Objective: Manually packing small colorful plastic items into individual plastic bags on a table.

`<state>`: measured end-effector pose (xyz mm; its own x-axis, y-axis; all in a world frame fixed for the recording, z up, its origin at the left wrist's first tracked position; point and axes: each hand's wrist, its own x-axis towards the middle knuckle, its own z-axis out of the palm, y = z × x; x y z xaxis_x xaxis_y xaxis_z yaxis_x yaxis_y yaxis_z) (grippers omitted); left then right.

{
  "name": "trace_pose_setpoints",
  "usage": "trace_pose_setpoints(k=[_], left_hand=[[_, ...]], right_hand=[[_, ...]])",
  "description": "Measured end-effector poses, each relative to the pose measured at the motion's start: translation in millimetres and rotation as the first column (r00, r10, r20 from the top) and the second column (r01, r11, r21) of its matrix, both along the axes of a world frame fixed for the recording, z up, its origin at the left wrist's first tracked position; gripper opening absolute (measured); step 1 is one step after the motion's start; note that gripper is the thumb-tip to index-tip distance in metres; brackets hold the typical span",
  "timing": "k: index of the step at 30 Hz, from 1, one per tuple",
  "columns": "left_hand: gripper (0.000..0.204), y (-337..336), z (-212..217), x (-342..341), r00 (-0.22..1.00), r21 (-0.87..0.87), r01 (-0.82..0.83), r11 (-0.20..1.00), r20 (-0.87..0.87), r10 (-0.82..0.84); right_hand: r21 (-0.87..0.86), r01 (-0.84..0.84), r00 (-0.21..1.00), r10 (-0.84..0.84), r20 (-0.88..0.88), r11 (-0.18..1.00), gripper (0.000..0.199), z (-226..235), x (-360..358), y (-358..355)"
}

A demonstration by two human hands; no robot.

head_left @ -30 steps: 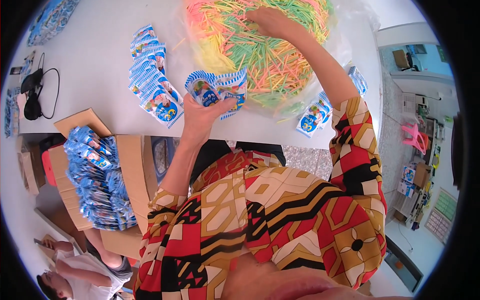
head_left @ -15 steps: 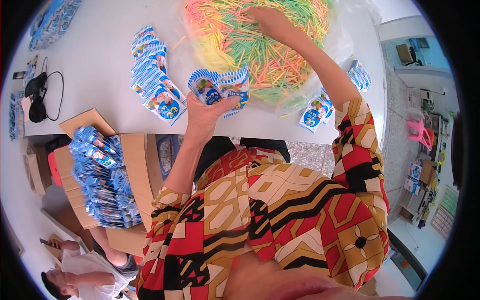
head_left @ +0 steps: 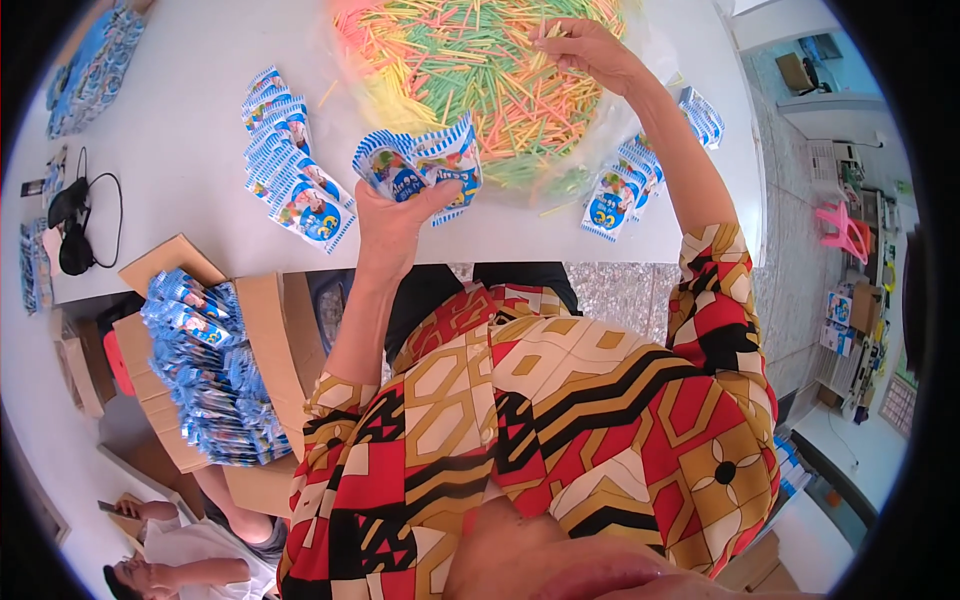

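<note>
My left hand (head_left: pixel 395 232) is closed round a blue and white packet (head_left: pixel 450 165), held upright above the table's front edge with its top spread apart. My right hand (head_left: pixel 590 55) is over the far right of a large heap of thin pink, green and yellow sticks (head_left: pixel 470 85). Its thumb and fingertips are pinched together on a few of these sticks. The heap lies in a clear plastic bag (head_left: pixel 590 165) spread open on the white table (head_left: pixel 200 130). What the packet holds inside cannot be made out.
Overlapping rows of flat packets lie left (head_left: pixel 305 200) and right (head_left: pixel 615 200) of the heap. A cardboard box (head_left: pixel 275 340) full of packets stands below the table's left front. A black strapped item (head_left: pixel 75 225) lies far left. A seated person (head_left: pixel 200 560) is at lower left.
My right hand has risen from deep in the heap and moved right, its fingers now pinched on some sticks. The left hand still grips the packet. The whole view has shifted slightly.
</note>
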<state>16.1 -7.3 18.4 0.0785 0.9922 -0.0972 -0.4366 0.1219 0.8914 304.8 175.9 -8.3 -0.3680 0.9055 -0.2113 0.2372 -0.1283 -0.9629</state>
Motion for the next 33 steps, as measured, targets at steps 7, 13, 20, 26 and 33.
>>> trace_pose_setpoints(k=[7,13,20,26,33], left_hand=[[0.036,5.5,1.8,3.4,0.999,0.035,-0.023,0.999,-0.033,0.024],[0.029,7.0,-1.2,2.5,0.994,0.077,-0.014,0.997,-0.107,0.022],[0.027,9.5,-7.2,6.5,0.993,0.093,-0.014,0.996,-0.114,0.025],[0.026,10.1,-8.1,10.0,0.994,0.091,-0.018,0.996,-0.105,0.027],[0.026,13.6,-9.9,13.4,0.99,0.1,-0.057,0.993,-0.127,0.07]], right_hand=[[0.3,0.027,0.908,-0.149,0.392,0.954,0.021,14.9,-37.6,-33.0],[0.403,0.152,0.978,-0.196,0.071,0.903,0.024,85.0,-57.9,-78.1],[0.703,-0.023,0.98,0.155,-0.125,0.711,0.009,107.7,-96.9,-109.6],[0.93,-0.189,0.975,0.172,0.14,0.314,0.012,92.6,-86.4,-118.1],[0.947,-0.247,0.961,0.179,0.212,0.206,0.026,80.0,-83.9,-120.7]])
